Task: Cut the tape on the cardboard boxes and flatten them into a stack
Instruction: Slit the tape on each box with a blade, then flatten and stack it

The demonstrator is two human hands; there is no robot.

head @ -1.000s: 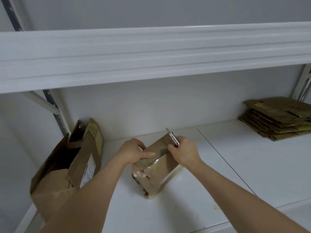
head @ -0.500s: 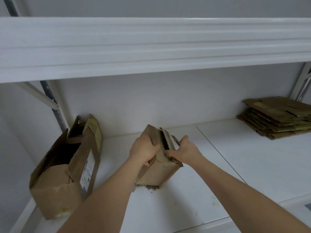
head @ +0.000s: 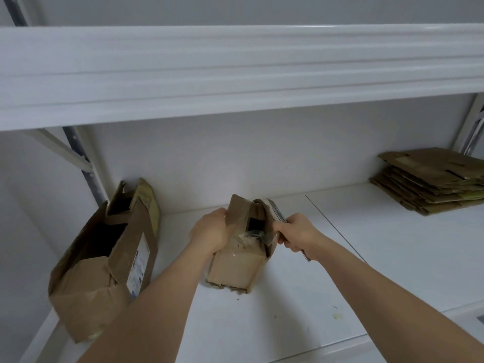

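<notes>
Upright small box, crumpled, flaps parted; left hand clutches flap, right hand grips knife.

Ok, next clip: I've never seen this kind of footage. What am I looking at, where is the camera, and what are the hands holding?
There is no machine here. A person wears one wide-angle camera on the head, looking forward and down, so the two bare arms reaching in from the bottom are the wearer's own. They work on a white shelf, with another shelf board overhead.

The left hand grips a flap of a small cardboard box standing in the middle; its top is partly open, with crumpled clear tape showing. The right hand holds a box cutter and also pinches the box's other flap.

To the left a larger, crumpled box leans, open at the top, with a white label on its side. Far right lies a stack of flattened boxes.
</notes>
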